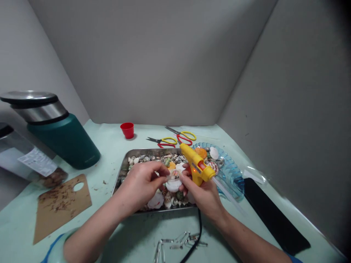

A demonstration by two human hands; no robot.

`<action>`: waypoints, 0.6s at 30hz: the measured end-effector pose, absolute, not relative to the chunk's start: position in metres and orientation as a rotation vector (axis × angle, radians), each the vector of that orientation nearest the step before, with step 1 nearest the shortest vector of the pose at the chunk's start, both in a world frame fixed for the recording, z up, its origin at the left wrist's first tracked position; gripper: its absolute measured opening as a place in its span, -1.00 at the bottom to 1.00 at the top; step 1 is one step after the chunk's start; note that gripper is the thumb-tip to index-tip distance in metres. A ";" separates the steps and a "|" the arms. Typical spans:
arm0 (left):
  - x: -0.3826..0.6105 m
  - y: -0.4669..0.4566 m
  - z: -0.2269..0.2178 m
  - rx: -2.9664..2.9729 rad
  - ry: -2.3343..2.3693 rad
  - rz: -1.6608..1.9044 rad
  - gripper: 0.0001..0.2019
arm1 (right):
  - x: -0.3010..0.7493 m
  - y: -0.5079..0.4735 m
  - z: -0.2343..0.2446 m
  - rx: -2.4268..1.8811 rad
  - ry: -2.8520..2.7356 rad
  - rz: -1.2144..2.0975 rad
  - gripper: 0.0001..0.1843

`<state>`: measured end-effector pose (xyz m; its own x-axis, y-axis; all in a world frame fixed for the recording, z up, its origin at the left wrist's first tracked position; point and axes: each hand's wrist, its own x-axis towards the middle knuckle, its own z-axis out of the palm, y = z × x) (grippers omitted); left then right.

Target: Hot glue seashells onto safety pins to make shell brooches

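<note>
Above the metal tray (118, 180) of seashells, my left hand (145, 180) is closed in a pinch on a small pale piece (174, 176), whose exact kind is too small to make out. My right hand (201, 193) is wrapped round a yellow hot glue gun (195, 160) with its red light lit. The thumb and fingertips of that hand also meet at the pale piece. A clear glue stick (227, 191) sticks out of the gun's back end. Assorted shells (156, 200) fill the tray under both hands.
A blue glass dish (233, 179) with shells stands right of the tray. Two pairs of scissors (164, 140) and a red cup (127, 130) lie behind. Metal clips (175, 243) and a black cord (199, 226) are in front. At left are a green bottle (65, 140) and a brown board (63, 204).
</note>
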<state>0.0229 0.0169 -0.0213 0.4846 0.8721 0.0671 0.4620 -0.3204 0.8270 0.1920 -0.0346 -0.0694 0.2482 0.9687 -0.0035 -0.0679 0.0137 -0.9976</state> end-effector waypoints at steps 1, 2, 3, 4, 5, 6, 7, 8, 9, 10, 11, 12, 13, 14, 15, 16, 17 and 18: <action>0.024 0.016 -0.022 1.950 1.119 0.686 -0.93 | 0.192 -0.035 -0.070 -1.263 -0.975 1.050 -0.56; 0.024 0.016 -0.022 1.939 1.128 0.701 -0.93 | 0.192 -0.035 -0.070 -1.259 -0.977 1.046 -0.56; 0.024 0.017 -0.022 1.912 1.131 0.713 -0.93 | 0.193 -0.035 -0.070 -1.252 -0.984 1.043 -0.55; 0.024 0.017 -0.021 1.862 1.129 0.714 -0.93 | 0.193 -0.035 -0.070 -1.245 -0.990 1.043 -0.55; 0.024 0.018 -0.020 1.789 1.119 0.700 -0.93 | 0.193 -0.035 -0.070 -1.236 -0.994 1.049 -0.56; 0.024 0.019 -0.018 1.698 1.101 0.675 -0.92 | 0.193 -0.035 -0.070 -1.228 -0.999 1.057 -0.58; 0.023 0.019 -0.017 1.602 1.078 0.647 -0.91 | 0.193 -0.036 -0.070 -1.219 -1.003 1.065 -0.60; 0.023 0.020 -0.017 1.514 1.055 0.621 -0.90 | 0.192 -0.036 -0.069 -1.211 -1.006 1.075 -0.63; 0.023 0.020 -0.016 1.447 1.035 0.602 -0.89 | 0.192 -0.036 -0.069 -1.205 -1.010 1.081 -0.67; 0.024 0.020 -0.017 1.407 1.020 0.591 -0.88 | 0.192 -0.037 -0.068 -1.200 -1.011 1.085 -0.69; 0.025 0.020 -0.018 1.391 1.015 0.587 -0.87 | 0.192 -0.037 -0.068 -1.195 -1.008 1.089 -0.71; 0.026 0.018 -0.019 1.389 1.023 0.589 -0.86 | 0.192 -0.037 -0.067 -1.190 -0.999 1.095 -0.72; 0.029 0.017 -0.021 1.399 1.040 0.588 -0.85 | 0.191 -0.037 -0.067 -1.183 -0.989 1.103 -0.73; 0.031 0.015 -0.022 1.414 1.068 0.588 -0.85 | 0.191 -0.037 -0.066 -1.178 -0.982 1.107 -0.73; 0.034 0.013 -0.024 1.431 1.101 0.595 -0.84 | 0.191 -0.037 -0.065 -1.177 -0.979 1.108 -0.73; 0.037 0.012 -0.025 1.448 1.127 0.612 -0.84 | 0.191 -0.037 -0.065 -1.181 -0.980 1.105 -0.73; 0.039 0.010 -0.027 1.459 1.146 0.646 -0.83 | 0.192 -0.037 -0.065 -1.190 -0.990 1.101 -0.72; 0.041 0.009 -0.028 1.464 1.153 0.691 -0.81 | 0.192 -0.037 -0.066 -1.205 -1.006 1.095 -0.72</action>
<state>0.0412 0.0093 -0.0283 0.3575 0.9181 -0.1710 0.2821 0.0684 0.9569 0.1919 -0.0370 -0.0655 0.1934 0.9810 0.0140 -0.0967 0.0333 -0.9948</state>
